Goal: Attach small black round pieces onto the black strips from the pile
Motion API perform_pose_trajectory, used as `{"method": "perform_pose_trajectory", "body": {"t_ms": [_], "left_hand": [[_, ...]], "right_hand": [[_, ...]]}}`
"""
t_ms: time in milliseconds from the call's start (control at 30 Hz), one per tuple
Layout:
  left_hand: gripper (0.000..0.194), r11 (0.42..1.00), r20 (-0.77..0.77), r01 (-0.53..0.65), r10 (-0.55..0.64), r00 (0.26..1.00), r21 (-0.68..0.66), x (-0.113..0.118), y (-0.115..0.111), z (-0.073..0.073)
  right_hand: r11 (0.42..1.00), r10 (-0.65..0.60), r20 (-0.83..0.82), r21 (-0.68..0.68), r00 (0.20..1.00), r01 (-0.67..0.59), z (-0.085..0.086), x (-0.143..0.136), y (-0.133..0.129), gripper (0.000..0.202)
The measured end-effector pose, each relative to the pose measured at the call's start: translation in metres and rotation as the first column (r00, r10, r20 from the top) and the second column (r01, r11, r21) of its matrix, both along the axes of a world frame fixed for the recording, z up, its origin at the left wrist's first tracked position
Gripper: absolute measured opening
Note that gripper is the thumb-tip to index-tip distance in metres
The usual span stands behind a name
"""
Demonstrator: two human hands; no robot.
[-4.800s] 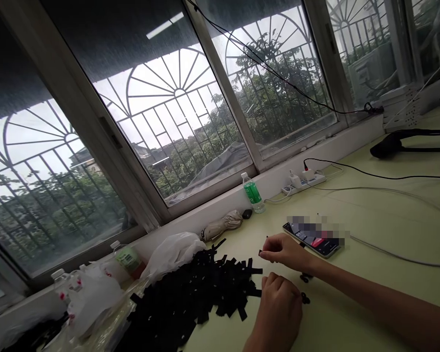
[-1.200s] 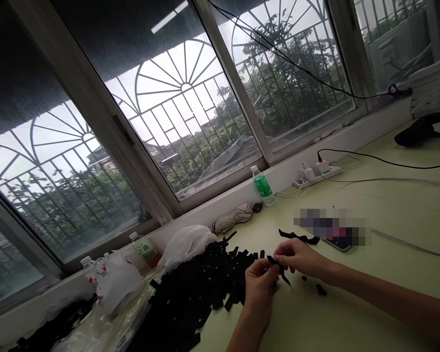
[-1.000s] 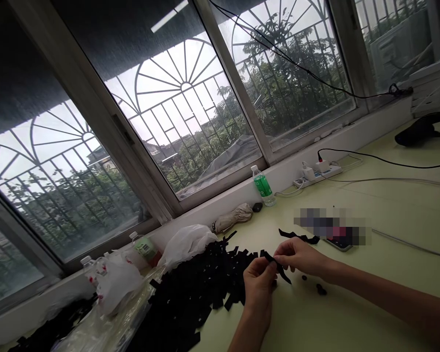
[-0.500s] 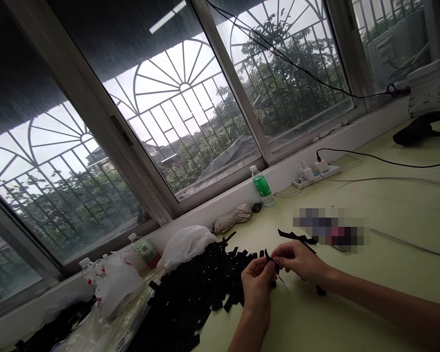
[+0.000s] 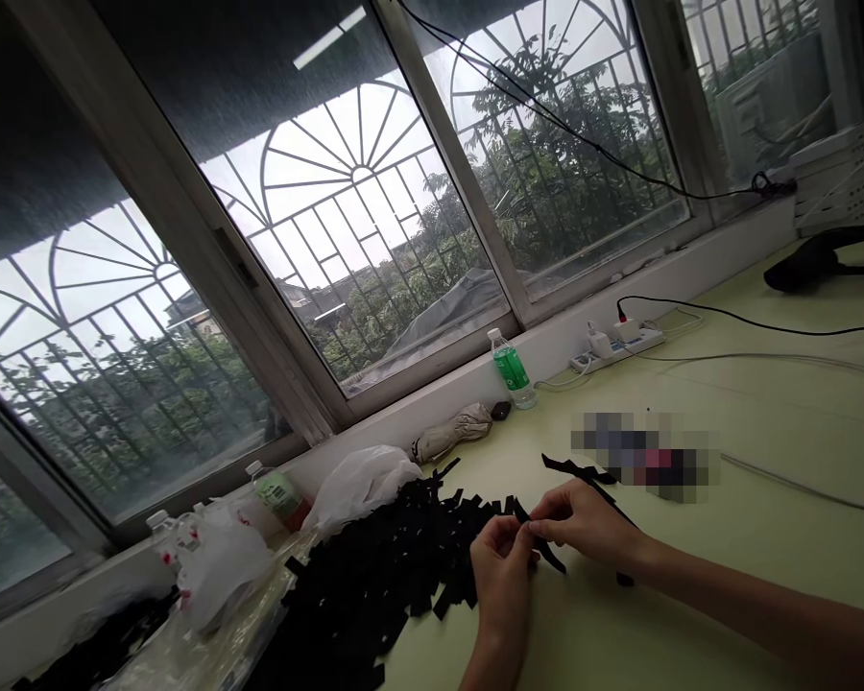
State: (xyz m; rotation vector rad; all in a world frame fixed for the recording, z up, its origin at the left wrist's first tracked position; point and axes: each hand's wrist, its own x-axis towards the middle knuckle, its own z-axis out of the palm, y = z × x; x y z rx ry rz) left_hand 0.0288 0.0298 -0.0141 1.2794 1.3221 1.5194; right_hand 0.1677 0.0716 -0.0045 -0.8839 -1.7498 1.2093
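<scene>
Between my two hands is a thin black strip [image 5: 551, 557], its lower end hanging down to the right. My left hand [image 5: 500, 566] pinches it from the left, fingers curled. From the right, my right hand [image 5: 583, 523] pinches the same strip, its fingertips touching or nearly touching those of the left. A large pile of short black strips [image 5: 374, 566] spreads over the table to the left of my hands. More black strips [image 5: 572, 467] lie just behind my right hand.
The pale green table [image 5: 784, 422] runs along a windowsill. A green-labelled bottle [image 5: 513, 369], a folded beige umbrella [image 5: 452, 432] and a power strip [image 5: 619, 345] stand near the sill. White plastic bags [image 5: 364, 485] and another bottle [image 5: 277, 489] are at the left; a blurred patch lies beyond my right hand.
The black strip between my fingers has turned, and more of its lower end now shows to the right. Both hands stay close together; the view has shifted slightly.
</scene>
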Motion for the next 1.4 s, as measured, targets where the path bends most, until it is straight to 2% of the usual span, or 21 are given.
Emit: {"method": "perform_pose_trajectory", "body": {"t_ms": [67, 133, 200, 300, 367, 467, 533, 600, 667, 733, 800, 867, 900, 967, 1133, 1267, 1400], "left_hand": [[0.030, 0.997, 0.006, -0.058, 0.058, 0.998, 0.049, 0.001, -0.001, 0.004], [0.029, 0.986, 0.004, -0.136, 0.136, 0.991, 0.098, -0.002, -0.001, 0.008], [0.030, 0.968, -0.013, -0.226, 0.229, 0.973, 0.106, -0.010, 0.001, 0.011], [0.028, 0.932, -0.057, -0.349, 0.355, 0.933, 0.102, -0.028, 0.004, 0.014], [0.023, 0.907, -0.134, -0.410, 0.421, 0.897, 0.101, -0.040, 0.006, 0.015], [0.018, 0.888, -0.227, -0.452, 0.458, 0.859, 0.082, -0.049, 0.006, 0.019], [0.025, 0.875, -0.316, -0.469, 0.482, 0.818, 0.120, -0.048, 0.005, 0.021], [0.036, 0.856, -0.434, -0.465, 0.516, 0.739, 0.226, -0.042, 0.001, 0.024], [0.037, 0.862, -0.522, -0.376, 0.505, 0.687, 0.339, -0.030, -0.004, 0.023], [0.027, 0.917, -0.629, -0.148, 0.365, 0.686, 0.370, -0.015, -0.012, 0.019], [0.029, 0.960, -0.752, 0.093, 0.145, 0.643, 0.265, 0.000, -0.020, 0.014], [0.033, 0.955, -0.830, 0.247, -0.002, 0.558, 0.164, 0.012, -0.027, 0.010], [0.034, 0.944, -0.854, 0.298, -0.034, 0.520, 0.143, 0.016, -0.030, 0.009], [0.036, 0.923, -0.888, 0.361, -0.051, 0.457, 0.133, 0.022, -0.032, 0.009], [0.036, 0.896, -0.935, 0.432, -0.060, 0.349, 0.104, 0.027, -0.033, 0.017], [0.037, 0.859, -0.937, 0.504, -0.092, 0.336, 0.096, 0.032, -0.035, 0.018], [0.037, 0.851, -0.934, 0.516, -0.103, 0.342, 0.095, 0.036, -0.036, 0.020]], "right_hand": [[0.997, -0.038, 0.055, 0.074, 0.998, 0.034, 0.005, 0.005, 0.006, 0.024], [0.960, -0.175, 0.136, 0.245, 0.975, 0.138, 0.011, 0.016, 0.016, 0.024], [0.906, -0.313, 0.242, 0.366, 0.918, 0.213, 0.017, 0.032, 0.029, 0.023], [0.874, -0.413, 0.402, 0.428, 0.817, 0.231, 0.021, 0.054, 0.048, 0.021], [0.879, -0.418, 0.498, 0.434, 0.760, 0.198, 0.022, 0.063, 0.055, 0.020], [0.932, -0.319, 0.651, 0.346, 0.689, 0.104, 0.020, 0.065, 0.053, 0.016], [0.951, -0.267, 0.695, 0.303, 0.668, 0.065, 0.018, 0.061, 0.048, 0.012], [0.953, -0.254, 0.704, 0.298, 0.663, 0.049, 0.016, 0.056, 0.044, 0.009], [0.955, -0.244, 0.708, 0.295, 0.662, 0.036, 0.014, 0.053, 0.042, 0.009], [0.955, -0.235, 0.708, 0.295, 0.666, 0.023, 0.013, 0.051, 0.043, 0.011], [0.955, -0.231, 0.703, 0.297, 0.673, 0.017, 0.012, 0.051, 0.044, 0.012], [0.954, -0.229, 0.694, 0.298, 0.683, 0.017, 0.012, 0.050, 0.044, 0.013], [0.955, -0.229, 0.689, 0.297, 0.687, 0.020, 0.013, 0.050, 0.043, 0.015], [0.955, -0.231, 0.680, 0.294, 0.696, 0.030, 0.014, 0.050, 0.041, 0.022], [0.956, -0.245, 0.664, 0.286, 0.706, 0.062, 0.016, 0.047, 0.036, 0.031], [0.951, -0.259, 0.647, 0.299, 0.717, 0.074, 0.016, 0.045, 0.038, 0.027], [0.948, -0.259, 0.636, 0.310, 0.727, 0.067, 0.017, 0.044, 0.039, 0.025]]}}
